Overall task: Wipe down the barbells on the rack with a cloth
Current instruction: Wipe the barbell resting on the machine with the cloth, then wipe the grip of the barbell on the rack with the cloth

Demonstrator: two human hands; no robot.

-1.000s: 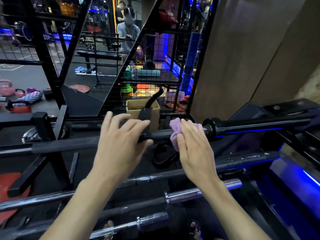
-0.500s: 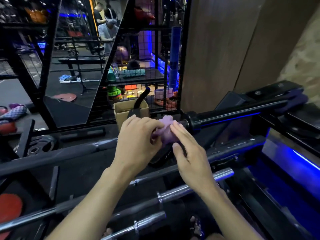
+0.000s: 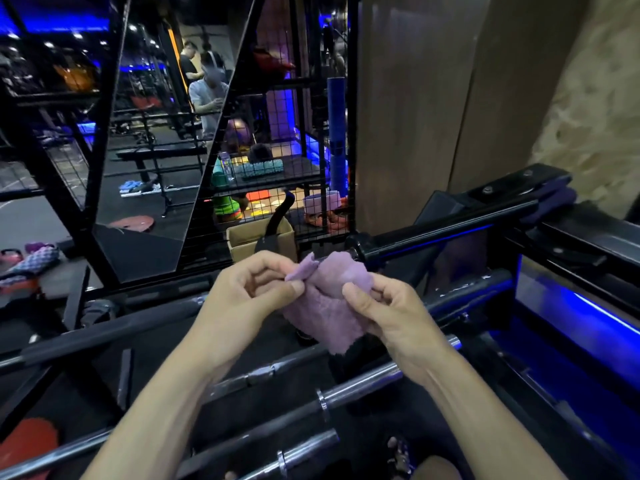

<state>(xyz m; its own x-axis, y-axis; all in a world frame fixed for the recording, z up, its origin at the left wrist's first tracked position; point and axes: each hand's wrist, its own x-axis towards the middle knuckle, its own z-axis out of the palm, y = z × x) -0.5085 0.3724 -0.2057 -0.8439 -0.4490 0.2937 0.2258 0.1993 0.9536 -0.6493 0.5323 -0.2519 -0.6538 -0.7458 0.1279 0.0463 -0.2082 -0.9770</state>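
head view: both forearms reach in from 6 o'clock and meet at centre. left hand point(image 3: 249, 292) pinches a corner of the purple cloth point(image 3: 329, 306) between thumb and curled fingers. right hand point(image 3: 391, 313) grips the cloth's other edge, thumb on top, fingers curled under. the cloth hangs between them, lifted clear of the bars.

no writing is legible anywhere.

top bar point(image 3: 433, 233), black, runs from just behind the cloth out to 3 o'clock, its far end on the rack point(image 3: 588, 244). more barbells point(image 3: 363, 382) lie lower, slanting from 8 o'clock toward 3 o'clock, passing under the wrists; chrome sleeves show near 6 o'clock.

at 12 o'clock, just behind the hands, a cardboard box point(image 3: 246, 237) sits before a wire-mesh cage point(image 3: 294, 133). at 11 o'clock a mirror point(image 3: 166, 133) shows people. blue light strip point(image 3: 602, 317) glows at 3 o'clock.
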